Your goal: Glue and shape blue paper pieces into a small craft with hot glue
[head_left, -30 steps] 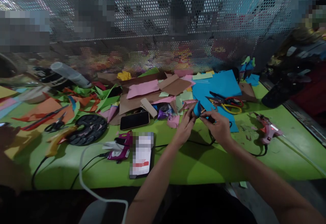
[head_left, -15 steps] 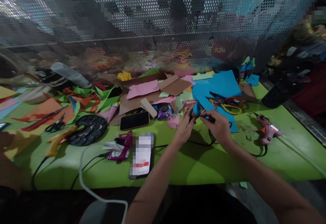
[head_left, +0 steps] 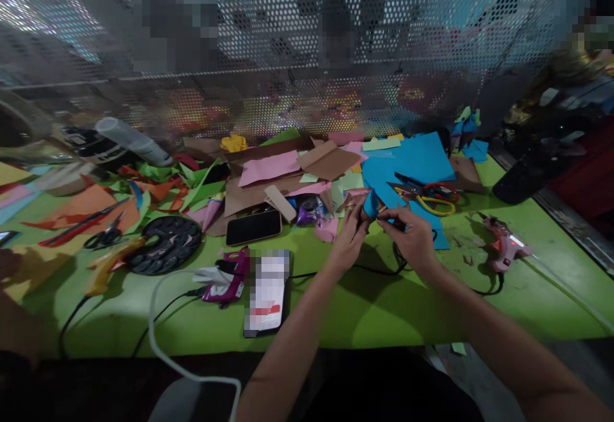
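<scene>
My left hand (head_left: 352,235) is closed around a small rolled blue paper cone (head_left: 370,203), its tip pointing up. Just to the right, my right hand (head_left: 411,235) has thumb and forefinger pinched together beside the cone; whatever is between them is too small to make out. Behind my hands lie blue paper sheets (head_left: 415,160). Scissors with red and yellow handles (head_left: 439,203) rest on that paper. A pink glue gun (head_left: 506,244) stands on the green table (head_left: 378,313) to the right.
Two phones, one dark (head_left: 254,227) and one lit (head_left: 268,294), lie left of my arms. Further left are a yellow glue gun (head_left: 112,262), a round black tray (head_left: 167,243) and orange paper scraps (head_left: 91,211). A perforated metal panel (head_left: 297,102) closes off the back. Another person's arm (head_left: 19,313) shows at far left.
Almost nothing differs. Both hands keep their place at the blue cone, and the things on the table have not moved.
</scene>
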A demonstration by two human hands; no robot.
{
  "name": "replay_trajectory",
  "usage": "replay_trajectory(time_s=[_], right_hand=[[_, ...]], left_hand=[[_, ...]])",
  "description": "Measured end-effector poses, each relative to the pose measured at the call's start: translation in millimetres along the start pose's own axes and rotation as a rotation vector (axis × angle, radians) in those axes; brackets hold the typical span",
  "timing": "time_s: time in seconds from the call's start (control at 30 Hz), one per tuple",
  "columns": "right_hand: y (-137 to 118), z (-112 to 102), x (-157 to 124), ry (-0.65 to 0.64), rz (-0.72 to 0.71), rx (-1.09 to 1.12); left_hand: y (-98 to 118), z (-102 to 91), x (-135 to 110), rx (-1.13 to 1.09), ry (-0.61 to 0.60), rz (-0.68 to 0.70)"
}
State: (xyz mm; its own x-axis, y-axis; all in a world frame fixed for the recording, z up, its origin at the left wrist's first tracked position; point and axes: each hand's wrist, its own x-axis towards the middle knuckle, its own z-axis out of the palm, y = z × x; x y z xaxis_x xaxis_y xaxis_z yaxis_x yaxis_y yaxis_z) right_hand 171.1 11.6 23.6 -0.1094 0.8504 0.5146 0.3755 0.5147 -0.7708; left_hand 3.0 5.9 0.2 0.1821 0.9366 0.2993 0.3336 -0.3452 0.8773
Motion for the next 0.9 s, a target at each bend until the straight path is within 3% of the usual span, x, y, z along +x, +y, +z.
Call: replay_trajectory(time_s=[0.47, 0.9], right_hand=[[0.1, 0.6, 0.2, -0.033, 0.022, 0.029], [3.0, 1.6, -2.9, -0.009, 0.002, -0.110]], left_hand=[[-4.3, 1.2, 1.0, 0.063, -0.003, 0.066], [1.4, 8.9, -2.0, 0.217, -0.021, -0.041]])
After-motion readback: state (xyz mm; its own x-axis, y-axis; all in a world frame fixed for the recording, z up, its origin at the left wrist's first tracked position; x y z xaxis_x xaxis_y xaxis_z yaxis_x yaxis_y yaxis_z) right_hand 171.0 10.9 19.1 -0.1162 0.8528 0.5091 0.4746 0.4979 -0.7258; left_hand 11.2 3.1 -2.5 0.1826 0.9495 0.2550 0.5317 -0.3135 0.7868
